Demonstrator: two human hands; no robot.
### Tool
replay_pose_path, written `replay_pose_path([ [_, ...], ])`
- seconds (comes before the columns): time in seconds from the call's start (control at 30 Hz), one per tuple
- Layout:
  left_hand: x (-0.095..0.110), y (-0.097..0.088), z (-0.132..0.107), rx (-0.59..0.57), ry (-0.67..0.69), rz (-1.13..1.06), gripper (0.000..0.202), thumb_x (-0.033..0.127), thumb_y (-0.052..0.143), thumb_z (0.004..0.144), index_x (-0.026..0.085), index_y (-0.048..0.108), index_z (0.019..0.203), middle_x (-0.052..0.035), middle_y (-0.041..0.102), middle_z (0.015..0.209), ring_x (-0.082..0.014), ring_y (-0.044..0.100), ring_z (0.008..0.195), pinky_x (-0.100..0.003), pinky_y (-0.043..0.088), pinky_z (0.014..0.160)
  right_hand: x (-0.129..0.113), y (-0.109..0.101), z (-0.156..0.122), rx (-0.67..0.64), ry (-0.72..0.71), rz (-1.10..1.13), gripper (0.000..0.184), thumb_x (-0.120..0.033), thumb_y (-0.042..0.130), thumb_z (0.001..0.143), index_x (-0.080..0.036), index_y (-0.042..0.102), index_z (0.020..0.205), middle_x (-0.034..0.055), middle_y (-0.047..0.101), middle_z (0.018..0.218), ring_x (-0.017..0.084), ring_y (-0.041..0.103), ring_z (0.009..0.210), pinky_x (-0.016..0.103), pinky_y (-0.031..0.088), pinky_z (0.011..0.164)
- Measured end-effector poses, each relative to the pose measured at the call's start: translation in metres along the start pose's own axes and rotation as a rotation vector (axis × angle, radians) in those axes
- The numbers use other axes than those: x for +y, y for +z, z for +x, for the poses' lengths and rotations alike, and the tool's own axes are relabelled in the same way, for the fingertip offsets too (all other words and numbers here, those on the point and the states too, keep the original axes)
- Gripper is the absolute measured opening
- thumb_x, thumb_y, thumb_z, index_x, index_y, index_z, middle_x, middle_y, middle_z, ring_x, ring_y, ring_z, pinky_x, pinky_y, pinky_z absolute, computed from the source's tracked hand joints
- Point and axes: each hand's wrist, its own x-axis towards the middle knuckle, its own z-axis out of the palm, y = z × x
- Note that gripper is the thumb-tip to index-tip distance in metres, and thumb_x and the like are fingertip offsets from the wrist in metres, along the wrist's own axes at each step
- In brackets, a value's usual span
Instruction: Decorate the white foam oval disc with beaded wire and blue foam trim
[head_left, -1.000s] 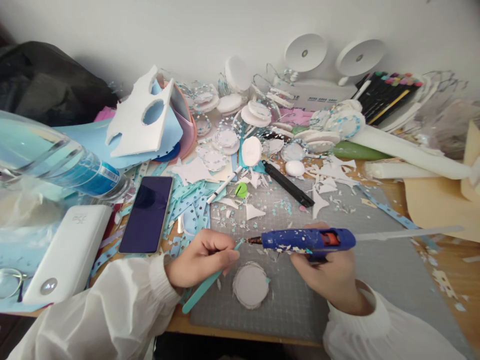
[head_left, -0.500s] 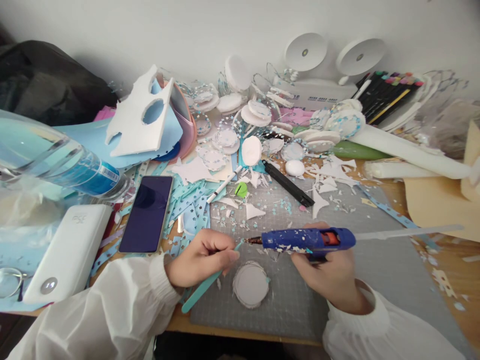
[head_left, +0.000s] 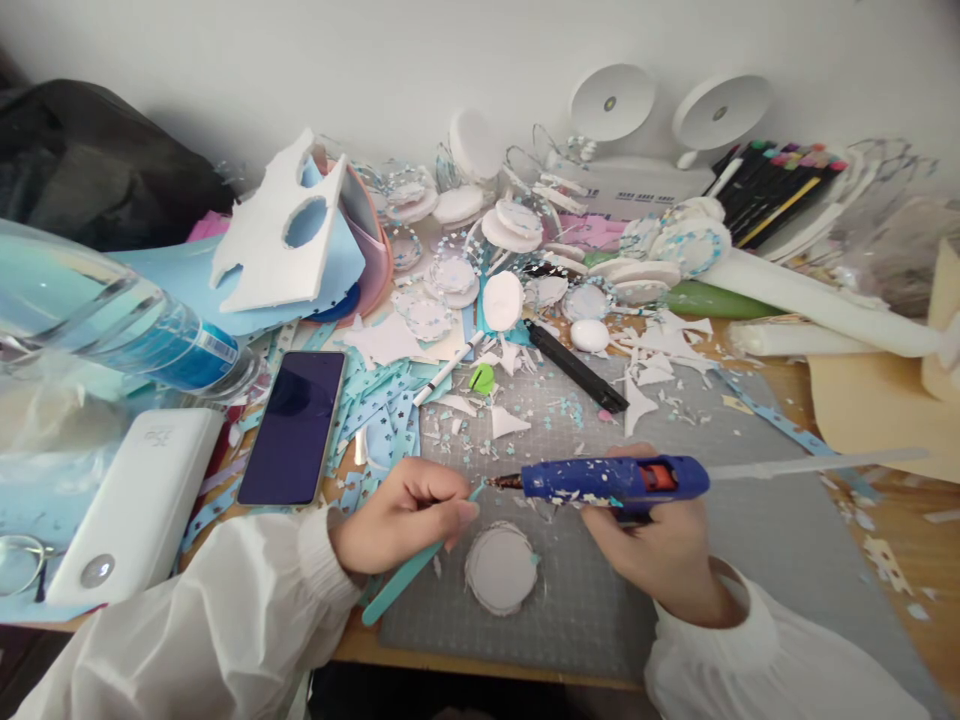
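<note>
My left hand (head_left: 405, 520) is closed around teal tweezers (head_left: 401, 588), their broad end sticking out below the palm and their fine tip past my fingers. A blue hot glue gun (head_left: 574, 480), flecked with white scraps, lies in the grip of my right hand (head_left: 664, 555). A clear glue stick (head_left: 817, 464) juts from its back end. The gun's nozzle meets the tweezers' tip; any tiny piece there is too small to make out. Just below the nozzle, a round white foam disc (head_left: 501, 568) with a rough rim lies flat on the grey cutting mat (head_left: 585, 620).
Behind my hands are a black cutter (head_left: 576, 366), a white pen (head_left: 448, 368) and foam scraps (head_left: 510, 422). Foam discs wound with beaded strands (head_left: 517, 220) pile up by the wall. Leftward sit a phone (head_left: 294, 428), a power bank (head_left: 135, 508) and a bottle (head_left: 120, 310).
The glue gun has shifted very slightly to the left, its nozzle still at the tweezers' tip. My left hand and the foam disc look almost unmoved.
</note>
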Motion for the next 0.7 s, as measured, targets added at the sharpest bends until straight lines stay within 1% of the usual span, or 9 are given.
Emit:
replay_pose_path([
  [0.17, -0.0005, -0.0003, 0.0001, -0.008, 0.015, -0.012, 0.05, 0.042, 0.056, 0.088, 0.016, 0.046, 0.046, 0.0022, 0.042, 0.045, -0.0081, 0.037, 0.044, -0.023, 0.027, 0.046, -0.0008, 0.0, 0.0012, 0.007, -0.004, 0.003, 0.011, -0.02, 0.062, 0.071, -0.025, 0.053, 0.074, -0.0024, 0.061, 0.059, 0.017, 0.06, 0.052, 0.028, 0.047, 0.05],
  [0.3, 0.0002, 0.0003, 0.0004, -0.009, 0.012, -0.014, 0.051, 0.043, 0.056, 0.089, 0.016, 0.047, 0.046, 0.0018, 0.043, 0.046, -0.0084, 0.038, 0.045, -0.023, 0.028, 0.046, -0.0019, -0.0008, 0.0015, -0.007, 0.009, -0.009, 0.011, -0.02, 0.063, 0.071, -0.025, 0.053, 0.074, -0.0014, 0.062, 0.059, 0.018, 0.061, 0.053, 0.029, 0.048, 0.05],
  [0.43, 0.0016, 0.0004, 0.0002, -0.008, 0.0, -0.014, 0.051, 0.044, 0.056, 0.088, 0.016, 0.046, 0.045, 0.0019, 0.042, 0.045, -0.0083, 0.037, 0.044, -0.023, 0.028, 0.046, -0.002, -0.0013, 0.0005, -0.011, 0.02, -0.005, 0.012, -0.021, 0.062, 0.072, -0.026, 0.052, 0.076, -0.0022, 0.061, 0.057, 0.019, 0.061, 0.052, 0.029, 0.049, 0.049],
  [0.5, 0.0024, 0.0005, 0.0, -0.009, -0.005, -0.011, 0.052, 0.045, 0.056, 0.087, 0.016, 0.046, 0.045, 0.0019, 0.042, 0.045, -0.0084, 0.037, 0.044, -0.023, 0.028, 0.046, -0.0013, -0.0013, 0.0004, -0.007, 0.0, -0.026, 0.013, -0.022, 0.062, 0.073, -0.026, 0.052, 0.081, -0.0028, 0.062, 0.058, 0.018, 0.061, 0.051, 0.029, 0.049, 0.048],
  [0.6, 0.0032, 0.0006, -0.0003, -0.01, -0.007, -0.015, 0.051, 0.043, 0.057, 0.087, 0.016, 0.047, 0.045, 0.0016, 0.043, 0.045, -0.0086, 0.038, 0.044, -0.024, 0.028, 0.046, 0.0002, -0.0006, 0.0021, 0.004, -0.083, -0.075, 0.018, -0.019, 0.061, 0.073, -0.025, 0.053, 0.088, -0.002, 0.064, 0.064, 0.018, 0.063, 0.053, 0.029, 0.05, 0.049],
  [0.7, 0.0027, 0.0004, -0.0006, -0.002, 0.003, -0.028, 0.05, 0.04, 0.057, 0.087, 0.016, 0.047, 0.045, 0.0016, 0.043, 0.045, -0.0086, 0.038, 0.044, -0.024, 0.028, 0.046, 0.003, -0.0008, 0.0045, 0.048, -0.105, -0.12, 0.017, -0.02, 0.063, 0.074, -0.025, 0.055, 0.088, 0.0002, 0.067, 0.07, 0.019, 0.064, 0.055, 0.03, 0.051, 0.05],
])
